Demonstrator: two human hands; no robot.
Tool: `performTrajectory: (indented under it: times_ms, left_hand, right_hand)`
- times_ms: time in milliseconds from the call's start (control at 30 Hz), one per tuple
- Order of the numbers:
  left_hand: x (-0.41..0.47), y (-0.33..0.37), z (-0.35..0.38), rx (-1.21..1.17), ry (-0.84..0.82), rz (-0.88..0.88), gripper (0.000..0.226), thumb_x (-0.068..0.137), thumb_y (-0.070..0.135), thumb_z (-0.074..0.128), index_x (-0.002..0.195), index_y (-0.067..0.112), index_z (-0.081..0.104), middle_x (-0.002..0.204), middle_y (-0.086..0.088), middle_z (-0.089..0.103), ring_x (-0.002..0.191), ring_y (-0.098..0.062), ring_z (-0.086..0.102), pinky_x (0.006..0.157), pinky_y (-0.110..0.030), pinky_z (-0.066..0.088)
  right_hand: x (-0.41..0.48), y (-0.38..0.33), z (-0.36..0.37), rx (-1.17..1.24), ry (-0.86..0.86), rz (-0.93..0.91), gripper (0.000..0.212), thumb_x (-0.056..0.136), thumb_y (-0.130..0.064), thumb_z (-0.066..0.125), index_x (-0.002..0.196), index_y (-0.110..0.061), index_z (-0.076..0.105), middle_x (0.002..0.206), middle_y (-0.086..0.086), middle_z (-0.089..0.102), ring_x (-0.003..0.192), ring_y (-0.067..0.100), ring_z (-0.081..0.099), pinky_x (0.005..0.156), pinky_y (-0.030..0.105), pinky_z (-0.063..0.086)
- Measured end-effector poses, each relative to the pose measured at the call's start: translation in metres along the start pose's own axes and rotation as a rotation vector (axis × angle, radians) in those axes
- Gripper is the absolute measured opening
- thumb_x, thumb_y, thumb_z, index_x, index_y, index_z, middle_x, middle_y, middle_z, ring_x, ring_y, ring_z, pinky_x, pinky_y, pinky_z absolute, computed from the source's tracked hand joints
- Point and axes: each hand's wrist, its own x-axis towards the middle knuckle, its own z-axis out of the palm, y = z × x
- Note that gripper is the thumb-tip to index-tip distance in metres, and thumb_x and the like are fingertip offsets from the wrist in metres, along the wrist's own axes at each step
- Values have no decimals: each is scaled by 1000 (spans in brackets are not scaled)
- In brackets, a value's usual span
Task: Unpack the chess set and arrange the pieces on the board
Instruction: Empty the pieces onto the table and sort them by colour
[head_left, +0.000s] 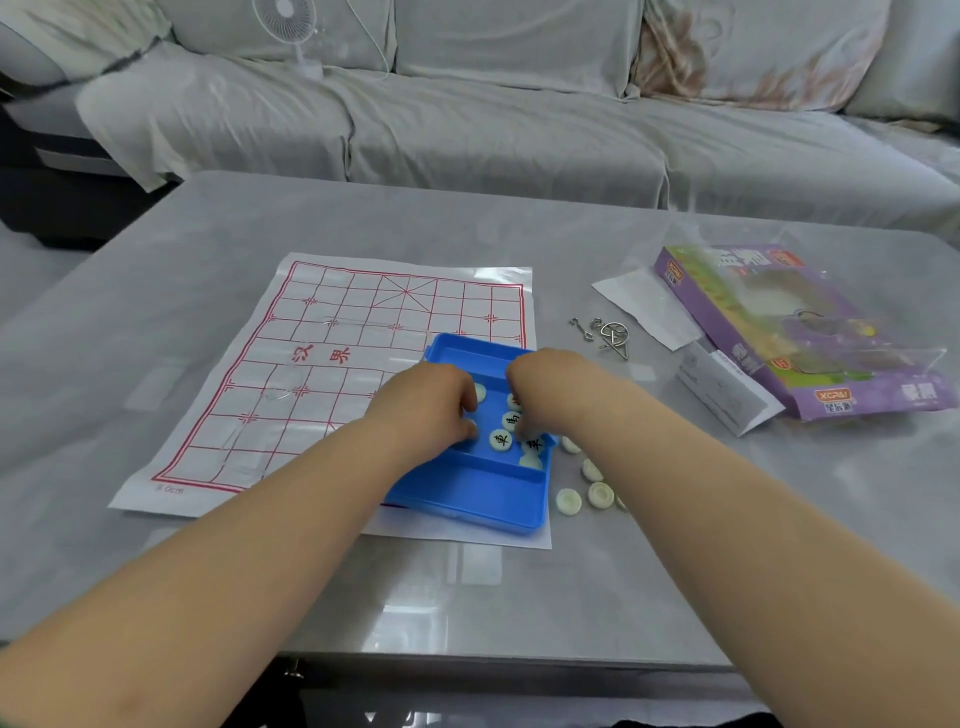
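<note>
Board sheet (311, 374), spread flat, long axis running away from the person, slanting right; no piece on its grid yet. Blue tray (483, 493) overlaps its near right corner, holding lettered pieces (501, 440); loose pieces (569, 501) lie just beside it. Left hand (426, 405) and right hand (550, 395) reach in, fingers curled; any pinch cannot be told.

The board (332, 374) is laid on the surface (519, 597); the tray (478, 493) is set on its near right corner, pieces (501, 440) contained inside. Just right of it loose pieces (582, 493) are scattered; the package (789, 332) is placed farther right.
</note>
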Motion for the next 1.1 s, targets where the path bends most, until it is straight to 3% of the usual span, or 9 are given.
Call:
performTrajectory:
  times_ms: [100,200,267,333,667,767,867,1000,1100]
  left_hand:
    - [1,-3,0,-11,2,22,26,81,23,62,107,17,61,102,-1,63,86,-17,51,73,-25,39]
    - [1,-4,0,15,-47,52,27,81,22,63,107,19,62,105,0,61,93,-19,53,75,-26,40]
    - [0,-4,0,22,-49,67,21,82,21,61,102,19,65,103,-1,62,86,-18,50,73,-26,41]
    - [0,-5,1,17,-28,75,18,84,20,57,99,19,67,100,-2,64,80,-15,47,69,-25,38]
    - [0,-9,9,-11,81,80,21,87,19,50,102,20,64,104,-3,64,85,-17,49,68,-24,33]
    - [-2,-11,8,-85,164,38,22,87,22,52,107,22,60,103,0,63,87,-16,51,69,-24,34]
    - [-6,-12,3,-201,238,9,24,84,24,59,108,24,59,91,9,57,82,-10,48,69,-24,36]
    - [-14,-7,-3,-337,273,29,19,80,21,64,98,26,58,77,19,51,75,-6,49,61,-17,38]
    - [-24,10,-2,-381,200,105,18,78,21,65,85,31,52,71,21,50,70,-2,51,61,-11,37]
  right_hand:
    - [-4,-3,2,-24,-16,2,24,79,-20,65,82,-11,42,67,-1,37,66,18,44,44,24,26]
    - [-8,-3,4,-21,-4,-19,30,81,-16,62,106,-11,47,86,2,49,75,18,43,47,24,28]
    - [-10,-2,4,-13,21,-54,35,82,-16,60,113,-11,45,105,5,54,78,18,42,57,26,34]
    - [-12,-1,7,14,50,-76,37,82,-18,58,116,-13,44,112,5,54,82,19,46,65,29,36]
    - [-10,0,17,57,160,-132,25,85,-22,52,109,-17,54,105,3,56,78,19,45,48,23,28]
    - [-12,4,19,195,195,-123,28,83,-24,54,110,-18,53,107,1,56,86,19,51,63,26,36]
    - [-18,11,16,392,250,-104,27,81,-23,57,108,-17,54,104,-2,59,81,13,47,68,24,34]
    - [-31,28,11,564,391,-69,20,80,-18,58,100,-17,57,93,-4,56,79,10,45,61,20,34]
    - [-49,54,21,603,472,72,14,79,-18,58,93,-19,55,87,-8,51,78,11,45,57,20,33]
